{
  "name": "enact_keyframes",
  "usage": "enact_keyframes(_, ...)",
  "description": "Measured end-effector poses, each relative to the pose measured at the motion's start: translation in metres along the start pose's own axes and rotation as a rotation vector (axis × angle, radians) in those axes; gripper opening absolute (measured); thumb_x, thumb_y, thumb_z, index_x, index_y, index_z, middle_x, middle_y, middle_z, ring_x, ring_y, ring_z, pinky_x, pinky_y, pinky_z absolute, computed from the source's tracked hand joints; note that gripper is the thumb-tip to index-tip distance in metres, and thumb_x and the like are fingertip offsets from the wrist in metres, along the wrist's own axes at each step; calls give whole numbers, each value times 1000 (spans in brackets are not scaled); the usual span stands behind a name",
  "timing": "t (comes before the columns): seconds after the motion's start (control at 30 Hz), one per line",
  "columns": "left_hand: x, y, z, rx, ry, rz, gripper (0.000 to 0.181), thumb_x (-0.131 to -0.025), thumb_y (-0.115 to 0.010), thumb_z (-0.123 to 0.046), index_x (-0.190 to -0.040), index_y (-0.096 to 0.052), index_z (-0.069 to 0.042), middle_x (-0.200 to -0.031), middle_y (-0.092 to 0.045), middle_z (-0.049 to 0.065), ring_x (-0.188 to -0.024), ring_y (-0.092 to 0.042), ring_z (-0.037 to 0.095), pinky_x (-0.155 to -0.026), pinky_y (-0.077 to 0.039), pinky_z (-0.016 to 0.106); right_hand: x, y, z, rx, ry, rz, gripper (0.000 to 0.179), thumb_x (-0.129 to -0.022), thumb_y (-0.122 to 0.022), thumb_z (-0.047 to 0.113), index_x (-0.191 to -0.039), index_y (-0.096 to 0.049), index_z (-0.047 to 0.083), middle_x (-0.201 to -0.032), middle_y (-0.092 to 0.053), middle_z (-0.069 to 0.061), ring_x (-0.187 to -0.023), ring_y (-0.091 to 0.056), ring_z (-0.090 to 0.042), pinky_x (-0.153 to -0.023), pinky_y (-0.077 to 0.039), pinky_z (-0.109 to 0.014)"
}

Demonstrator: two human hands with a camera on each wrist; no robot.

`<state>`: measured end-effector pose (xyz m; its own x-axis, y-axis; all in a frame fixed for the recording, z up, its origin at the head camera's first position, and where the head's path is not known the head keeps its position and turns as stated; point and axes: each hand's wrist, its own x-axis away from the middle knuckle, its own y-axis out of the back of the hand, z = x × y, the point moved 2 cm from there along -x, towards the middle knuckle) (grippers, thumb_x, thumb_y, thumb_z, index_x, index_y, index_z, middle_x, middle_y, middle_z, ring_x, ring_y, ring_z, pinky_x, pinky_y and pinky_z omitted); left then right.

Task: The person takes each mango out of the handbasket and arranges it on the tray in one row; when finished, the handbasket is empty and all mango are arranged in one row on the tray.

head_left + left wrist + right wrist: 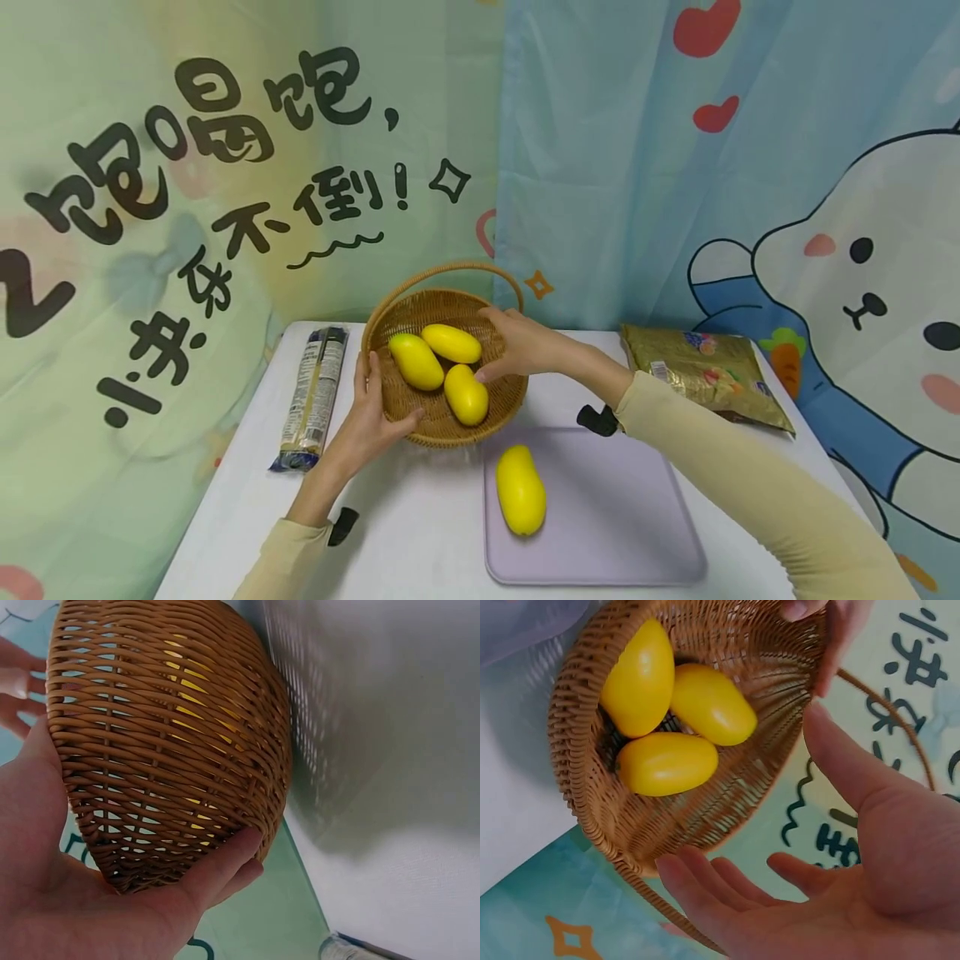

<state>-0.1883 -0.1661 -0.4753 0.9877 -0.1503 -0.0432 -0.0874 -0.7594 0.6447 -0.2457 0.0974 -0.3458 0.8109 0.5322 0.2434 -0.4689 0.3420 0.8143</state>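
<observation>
A woven brown basket [408, 429] with a hoop handle [465, 266] is tipped, its opening towards me. My left hand [371, 433] grips its left side, the thumb over the rim and the fingers [217, 870] spread along the outer weave. Inside lie three yellow mangoes: one greenish at the tip [417, 362], one at the back [452, 343] and one nearest the front [466, 395]. Over the right part of the opening is my right hand [525, 342], fingers apart and holding nothing. Another mango [521, 490] rests on the lilac tray [607, 517].
A long clear-wrapped packet [311, 400] lies on the white table [420, 533] left of the basket. At the back right sits a gold bag [705, 371], partly behind my right sleeve. A printed curtain [577, 167] hangs behind the table.
</observation>
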Motion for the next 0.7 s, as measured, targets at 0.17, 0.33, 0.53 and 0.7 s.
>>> enact_keyframes(0.17, 0, -1, -1, 1, -7, -2, 121, -89, -77, -40, -162, 13, -7, -166, 25, 19, -146, -29, 54, -111, -41, 58, -23, -5, -3, 50, -12, 77, 99, -88, -79, 42, -161, -22, 5, -162, -32, -21, -151, -29, -39, -116, -37, -54)
enact_keyframes(0.33, 1, 0, 0, -1, -6, 1, 121, -89, -77, -42, -161, 14, -7, -166, 25, 18, -146, -28, 54, -111, -41, 58, -42, -17, -4, 91, -34, 173, 97, -88, -79, 41, -159, -27, 3, -160, -38, -19, -148, -37, -36, -118, -36, -50)
enact_keyframes(0.53, 2, 1, 0, 21, 16, 18, 122, -89, -77, -43, -161, 16, -10, -166, 29, 11, -147, -28, 51, -113, -40, 58, -56, -33, -4, 151, -78, 284, 90, -89, -78, 41, -159, -32, 8, -164, -34, -13, -153, -30, -32, -123, -28, -50)
enact_keyframes(0.7, 2, 1, 0, 28, 18, 28, 124, -88, -77, -44, -161, 17, -10, -166, 29, 10, -146, -32, 51, -111, -43, 56, -64, -44, -7, 184, -110, 317, 89, -87, -79, 42, -158, -36, 11, -163, -36, -10, -153, -30, -31, -123, -28, -50)
